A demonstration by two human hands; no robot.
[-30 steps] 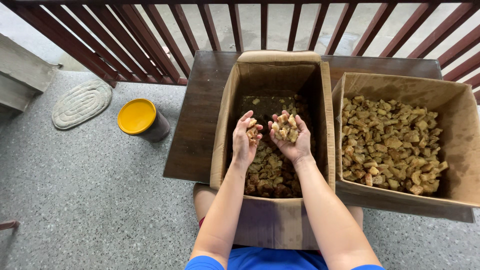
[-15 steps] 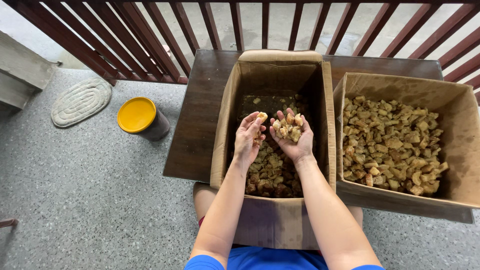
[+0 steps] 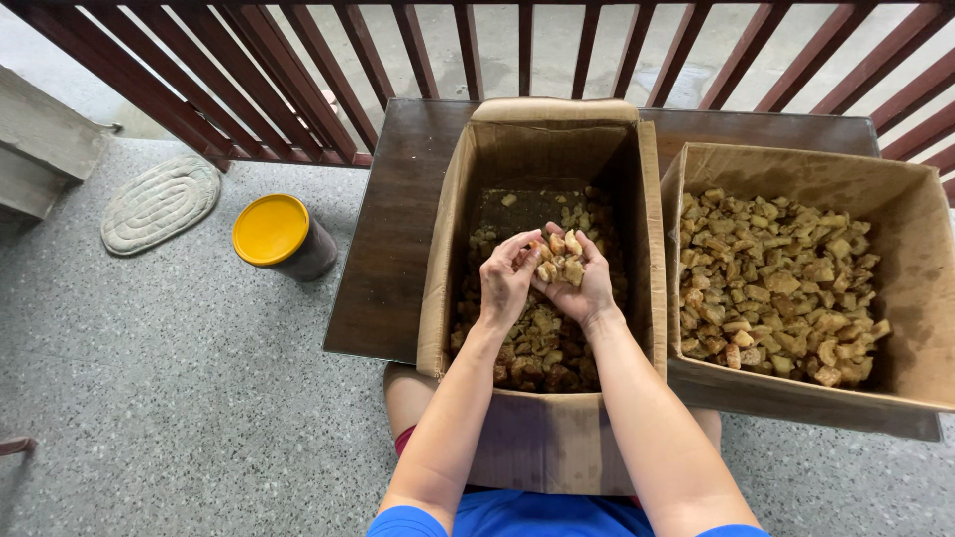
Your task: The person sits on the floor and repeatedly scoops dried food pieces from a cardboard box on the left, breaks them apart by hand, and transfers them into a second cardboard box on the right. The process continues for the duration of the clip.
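Both hands meet above the tall cardboard box [image 3: 542, 298]: my right hand [image 3: 577, 283] cups a heap of brownish chunks [image 3: 559, 261], my left hand [image 3: 507, 283] pinches at it. These look light, crumbly and loose; best scooped from underneath.

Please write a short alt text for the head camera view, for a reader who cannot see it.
Both hands, the left hand and the right hand, cup a heap of small brown chunks over an open cardboard box partly filled with them. A second box of chunks stands to its right on a dark table; a yellow-lidded jar stands on the floor.
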